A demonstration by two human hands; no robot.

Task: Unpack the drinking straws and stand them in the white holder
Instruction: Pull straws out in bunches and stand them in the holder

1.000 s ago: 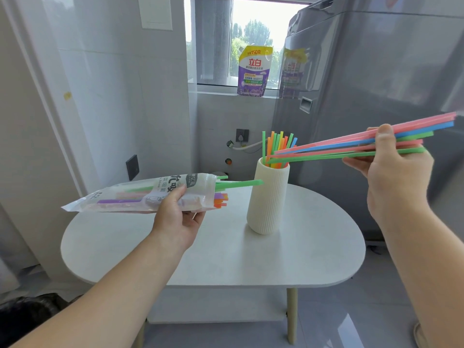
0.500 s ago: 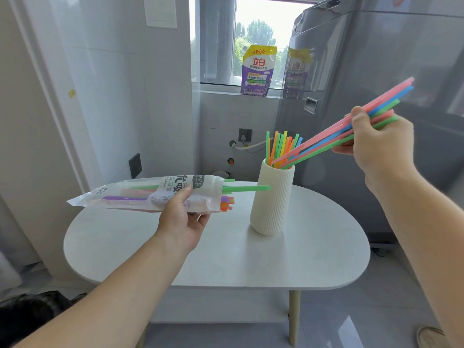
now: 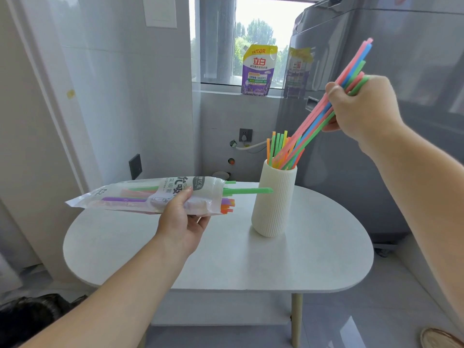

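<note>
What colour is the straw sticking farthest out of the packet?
That straw is green, clearest in the head view.

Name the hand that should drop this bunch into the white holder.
Right. The right hand grips the straw bunch, its lower ends at the mouth of the white holder. The left hand holds the packet beside the holder.

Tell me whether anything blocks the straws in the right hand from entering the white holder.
Nothing does. The bundle dips into the white holder, crowded only by standing straws; the green straw from the packet passes below the rim.
</note>
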